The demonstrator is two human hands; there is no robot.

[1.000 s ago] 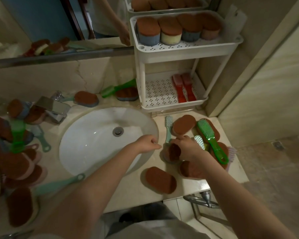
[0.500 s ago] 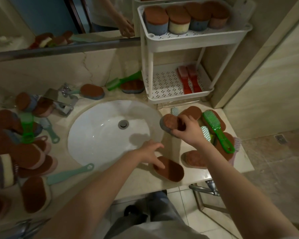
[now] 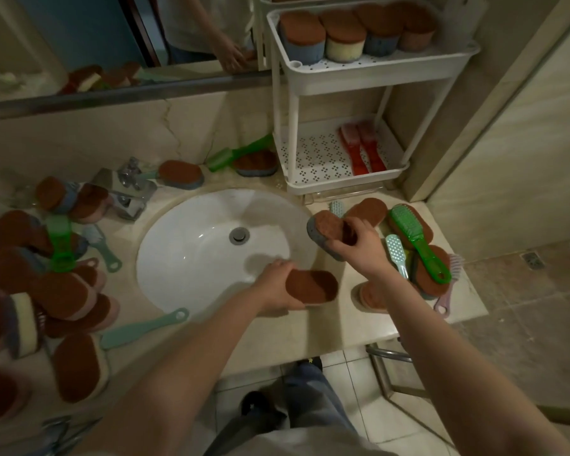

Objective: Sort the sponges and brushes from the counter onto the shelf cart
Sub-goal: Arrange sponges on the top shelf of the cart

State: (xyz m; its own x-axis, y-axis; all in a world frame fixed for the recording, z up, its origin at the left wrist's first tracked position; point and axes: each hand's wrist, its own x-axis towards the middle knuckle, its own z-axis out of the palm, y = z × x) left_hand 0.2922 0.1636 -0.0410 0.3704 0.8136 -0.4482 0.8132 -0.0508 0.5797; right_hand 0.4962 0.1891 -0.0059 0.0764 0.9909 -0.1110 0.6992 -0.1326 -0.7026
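While the left hand [image 3: 273, 284] grips a brown sponge [image 3: 311, 287] lying crosswise, the right hand [image 3: 359, 248] clasps a grey-backed sponge [image 3: 326, 232] tilted.

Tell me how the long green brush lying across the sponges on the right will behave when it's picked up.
The green brush looks like rigid plastic, so it should stay stiff. It rests atop stacked sponges, so those may shift as it lifts. Its thin handle probably makes it bristle-end heavy.

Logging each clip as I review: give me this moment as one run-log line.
left hand: shut on brown sponge | right hand: shut on grey-backed sponge | cart: top sponges, lower red brushes | phase: pickup
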